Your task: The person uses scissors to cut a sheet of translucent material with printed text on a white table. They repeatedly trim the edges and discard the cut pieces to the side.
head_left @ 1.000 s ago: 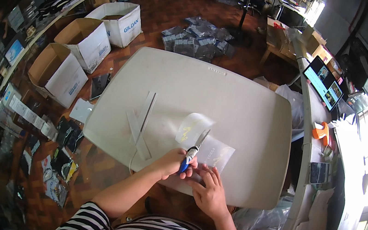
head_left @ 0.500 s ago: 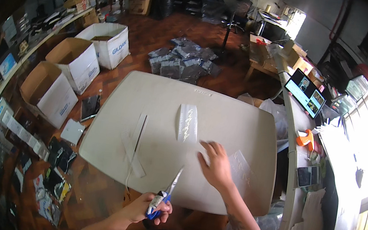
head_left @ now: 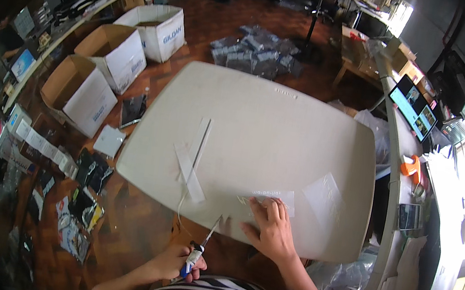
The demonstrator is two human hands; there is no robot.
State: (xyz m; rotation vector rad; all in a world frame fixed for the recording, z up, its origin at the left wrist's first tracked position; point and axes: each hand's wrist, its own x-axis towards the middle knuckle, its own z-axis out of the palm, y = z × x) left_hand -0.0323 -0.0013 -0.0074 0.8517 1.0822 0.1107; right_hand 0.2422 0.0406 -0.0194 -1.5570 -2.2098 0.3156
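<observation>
My left hand [head_left: 179,262] is closed around scissors [head_left: 194,255] with blue handles and white wrapping, their blades pointing up toward the table's near edge. My right hand [head_left: 272,232] lies over a clear sheet with pale lettering [head_left: 285,201], fingertips on it and thumb held apart. The fingers cover part of the sheet. A second translucent sheet [head_left: 322,198] rests to the right of that hand. Left of the middle, a pale strip [head_left: 189,173] crosses a thin dark strip [head_left: 203,141] on the table [head_left: 246,129].
Several open cartons [head_left: 89,97] stand on the floor at left, with scattered plastic packets [head_left: 82,213] nearer me. Beyond the table lies a pile of bagged dark items [head_left: 256,51]. The right-hand counter [head_left: 389,183] carries a lit screen [head_left: 413,107], an orange tool [head_left: 411,167] and a phone [head_left: 409,216].
The lettered sheet has come from the table's middle to near its front edge and turned sideways, now under my right hand. The view has shifted; the scissors stay in my left hand.
</observation>
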